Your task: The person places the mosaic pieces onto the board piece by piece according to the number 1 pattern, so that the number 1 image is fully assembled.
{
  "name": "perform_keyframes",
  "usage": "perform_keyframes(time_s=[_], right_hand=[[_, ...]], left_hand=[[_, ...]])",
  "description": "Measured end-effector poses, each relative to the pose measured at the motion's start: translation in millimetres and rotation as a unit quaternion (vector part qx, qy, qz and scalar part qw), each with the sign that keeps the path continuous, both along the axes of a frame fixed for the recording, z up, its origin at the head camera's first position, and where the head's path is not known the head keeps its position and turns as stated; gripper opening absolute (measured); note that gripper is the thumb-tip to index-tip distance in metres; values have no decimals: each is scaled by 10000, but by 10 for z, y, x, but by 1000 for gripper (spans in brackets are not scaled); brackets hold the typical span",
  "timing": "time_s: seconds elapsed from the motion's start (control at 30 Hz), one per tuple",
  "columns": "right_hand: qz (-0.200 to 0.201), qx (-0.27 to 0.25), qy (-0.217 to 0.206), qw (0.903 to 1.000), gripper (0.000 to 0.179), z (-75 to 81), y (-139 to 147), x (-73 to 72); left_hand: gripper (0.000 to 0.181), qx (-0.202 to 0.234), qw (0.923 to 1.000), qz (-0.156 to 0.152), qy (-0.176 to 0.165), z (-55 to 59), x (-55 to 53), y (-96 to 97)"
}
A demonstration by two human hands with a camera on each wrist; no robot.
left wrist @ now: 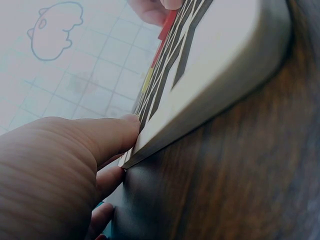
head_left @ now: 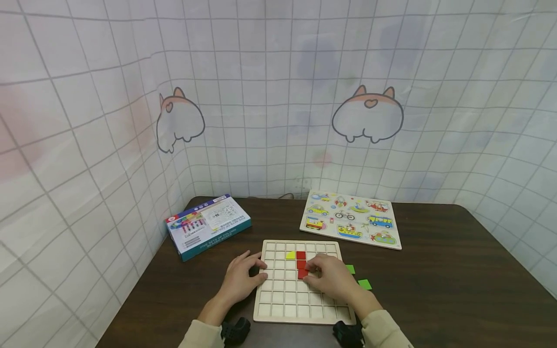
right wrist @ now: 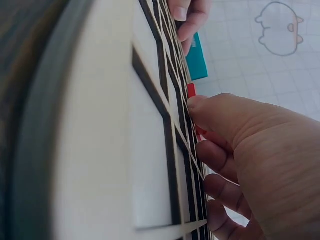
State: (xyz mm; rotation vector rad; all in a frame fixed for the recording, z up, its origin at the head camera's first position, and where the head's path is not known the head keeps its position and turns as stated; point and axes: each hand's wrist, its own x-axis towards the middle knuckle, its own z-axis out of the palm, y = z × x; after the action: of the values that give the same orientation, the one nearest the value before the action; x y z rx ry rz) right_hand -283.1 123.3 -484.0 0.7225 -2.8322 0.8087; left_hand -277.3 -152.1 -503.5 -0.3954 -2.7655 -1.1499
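Observation:
A wooden grid board (head_left: 278, 319) lies on the dark table. My left hand (head_left: 241, 279) grips its left edge; in the left wrist view the thumb (left wrist: 107, 135) presses on top and the fingers lie beside and below the rim. Over the board's middle, my right hand (head_left: 334, 279) pinches a red square tile (head_left: 302, 274) at its right side, with the thumb (right wrist: 215, 107) against it. Two more red tiles (head_left: 300, 254) line up above that one in the same column. Left of the topmost sits a yellow tile (head_left: 290, 255) with one slanted or rounded corner.
Two green tiles (head_left: 364, 284) lie on the table right of the board, partly beside the right forearm. A flat box (head_left: 209, 224) stands at the back left. A vehicle picture puzzle board (head_left: 351, 220) lies at the back right, before a checked curtain (head_left: 278, 121).

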Motion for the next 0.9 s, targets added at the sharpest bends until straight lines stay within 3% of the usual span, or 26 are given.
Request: perform_keyframes(time_s=[0.47,0.9], right_hand=[[109,-143,34,9998,13,-29,8,6],[-65,-337,-299,9990,15,-41,13,-7]], left_hand=[[12,23,10000,-25,8,-15,-5,-13],[11,14,10000,8,0,-7,1,0]])
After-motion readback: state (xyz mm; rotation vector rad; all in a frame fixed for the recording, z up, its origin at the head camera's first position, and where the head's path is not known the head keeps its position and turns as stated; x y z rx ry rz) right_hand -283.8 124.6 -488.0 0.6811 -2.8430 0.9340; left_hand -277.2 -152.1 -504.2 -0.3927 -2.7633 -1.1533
